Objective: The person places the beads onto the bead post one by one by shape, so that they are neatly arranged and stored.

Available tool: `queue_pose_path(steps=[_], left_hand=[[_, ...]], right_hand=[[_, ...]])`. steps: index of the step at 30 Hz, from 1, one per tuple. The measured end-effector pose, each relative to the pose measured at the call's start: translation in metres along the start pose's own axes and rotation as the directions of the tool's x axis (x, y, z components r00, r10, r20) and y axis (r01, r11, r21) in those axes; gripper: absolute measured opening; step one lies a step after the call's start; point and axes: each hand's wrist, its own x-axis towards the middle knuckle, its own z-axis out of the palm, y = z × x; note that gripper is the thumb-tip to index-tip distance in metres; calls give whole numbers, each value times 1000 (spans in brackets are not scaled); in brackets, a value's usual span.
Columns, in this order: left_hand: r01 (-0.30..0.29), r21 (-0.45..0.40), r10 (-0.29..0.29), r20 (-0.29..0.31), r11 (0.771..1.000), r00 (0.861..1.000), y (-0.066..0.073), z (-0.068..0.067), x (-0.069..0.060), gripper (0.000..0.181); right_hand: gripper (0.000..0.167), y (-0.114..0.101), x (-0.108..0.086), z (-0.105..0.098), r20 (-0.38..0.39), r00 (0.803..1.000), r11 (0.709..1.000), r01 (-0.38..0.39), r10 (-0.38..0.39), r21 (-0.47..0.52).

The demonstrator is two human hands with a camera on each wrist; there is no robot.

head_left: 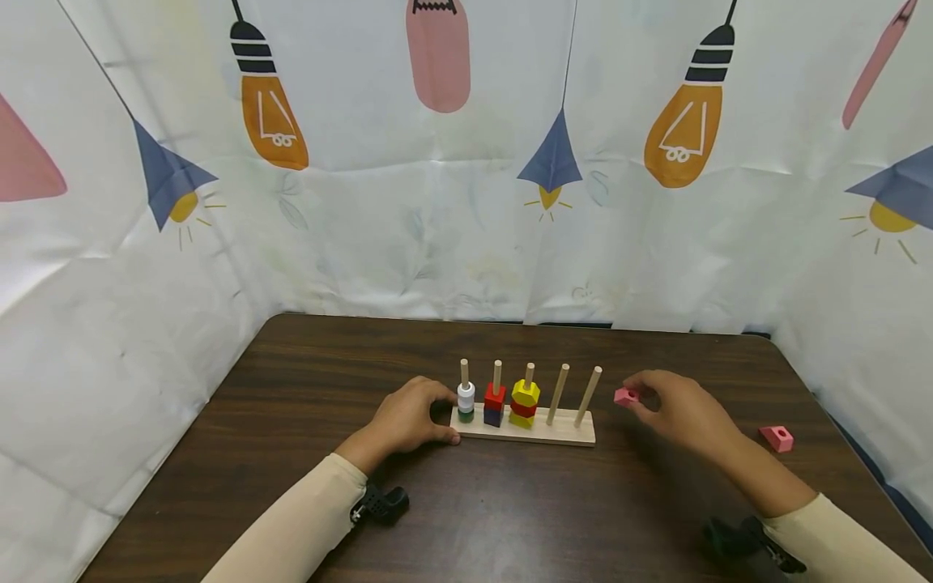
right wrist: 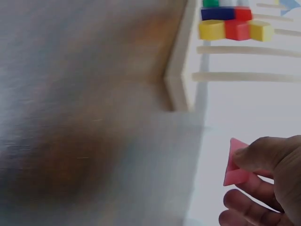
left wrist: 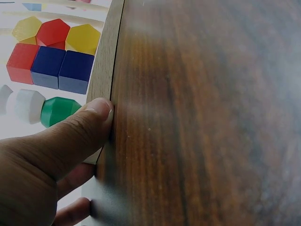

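Observation:
My left hand (head_left: 410, 417) grips the left end of a wooden peg board (head_left: 561, 434), thumb on its front edge. The board has several upright pegs. White and green beads (left wrist: 61, 111) sit on the leftmost peg, red and dark blue cubes (left wrist: 49, 68) on the one beside it, and yellow and red hexagonal blocks (head_left: 525, 397) on the middle one. The two right pegs (head_left: 587, 397) are bare. Right of the board, my right hand (head_left: 681, 410) pinches a pink block (right wrist: 235, 167) with a hole, held apart from the pegs.
Another pink block (head_left: 777, 438) with a hole lies on the brown table (head_left: 525, 510), beside my right forearm. A white curtain (head_left: 437, 227) printed with lamps hangs behind the table and along both sides.

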Motion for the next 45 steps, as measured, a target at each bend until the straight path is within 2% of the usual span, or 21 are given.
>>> queue_pose_path(steps=[9,21,31,45], left_hand=[[-5,8,5,-6,1000,1000,-1,0,0,52],[-22,11,22,-11,1000,1000,-2,1,1,52],[-13,7,13,-14,1000,1000,-2,1,1,52],[-17,4,17,-12,1000,1000,-2,1,0,52]], right_hand=[[28,-26,18,-34,-8,1000,1000,28,-28,5],[27,-45,37,-57,-70,987,988,150,-148,24],[27,-65,44,-60,-99,969,971,234,-227,59],[24,-89,51,-49,-82,959,954,280,-272,110]])
